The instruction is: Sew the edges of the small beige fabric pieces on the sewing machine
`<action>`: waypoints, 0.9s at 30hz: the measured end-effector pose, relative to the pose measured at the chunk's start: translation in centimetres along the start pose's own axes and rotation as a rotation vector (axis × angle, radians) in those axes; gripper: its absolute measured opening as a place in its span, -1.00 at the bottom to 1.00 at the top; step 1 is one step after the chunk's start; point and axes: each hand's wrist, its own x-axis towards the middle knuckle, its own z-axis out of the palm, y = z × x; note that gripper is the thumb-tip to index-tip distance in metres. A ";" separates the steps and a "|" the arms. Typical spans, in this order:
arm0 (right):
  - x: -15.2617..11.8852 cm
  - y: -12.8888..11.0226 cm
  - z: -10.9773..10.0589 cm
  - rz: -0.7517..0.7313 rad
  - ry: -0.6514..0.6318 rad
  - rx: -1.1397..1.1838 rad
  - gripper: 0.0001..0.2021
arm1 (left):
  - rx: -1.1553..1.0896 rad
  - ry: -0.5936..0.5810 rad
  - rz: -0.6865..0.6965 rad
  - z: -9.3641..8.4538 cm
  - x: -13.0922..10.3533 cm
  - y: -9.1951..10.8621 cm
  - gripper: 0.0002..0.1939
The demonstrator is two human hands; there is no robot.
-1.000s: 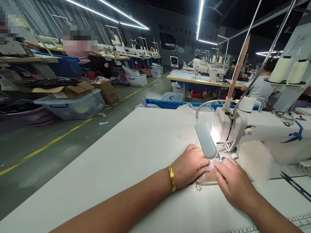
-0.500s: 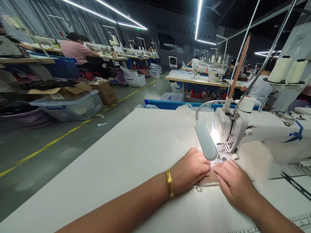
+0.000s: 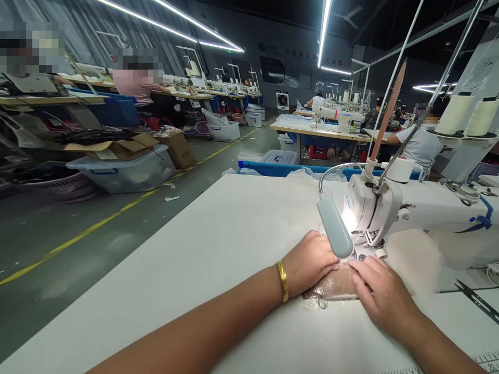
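Note:
A small brown, glossy piece of material [image 3: 330,286] with a clear, crinkled edge lies on the white table in front of the sewing machine [image 3: 362,205]. My left hand [image 3: 311,264], a gold bangle at its wrist, lies over the piece's left part, fingers together and pressed down by the needle area. On the right side of the piece rests my right hand [image 3: 384,291], its fingers stretched toward the machine's foot and the thumb on the material. A grey lamp head [image 3: 335,228] hides the needle and part of the left fingertips.
Black thread snips [image 3: 477,301] lie at the right, with a clear ruler [image 3: 485,358] near the front edge. Thread cones [image 3: 454,115] stand behind the machine. Across the aisle are lidded plastic bins [image 3: 125,169] and a cardboard box [image 3: 175,148]. Other people sit at machines further back.
The view has shifted slightly left, so everything sits further right. More of the brown piece shows between my hands, which stay on it by the machine's foot.

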 end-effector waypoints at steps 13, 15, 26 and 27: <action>-0.1 -0.4 -1.3 -0.015 0.060 0.069 -0.70 | 0.021 -0.024 -0.082 -0.6 0.5 -0.2 -0.90; -0.7 -1.0 -1.5 -0.072 0.026 0.081 -0.74 | 0.034 -0.019 -0.084 -0.8 0.5 -0.3 -0.87; -4.7 -0.5 -3.6 0.007 0.164 -0.110 -0.67 | 0.092 0.122 -0.106 1.0 -0.5 -3.3 -0.63; -5.1 0.0 -3.8 0.052 0.190 -0.158 -0.65 | 0.086 0.131 -0.103 0.9 -0.6 -3.3 -0.62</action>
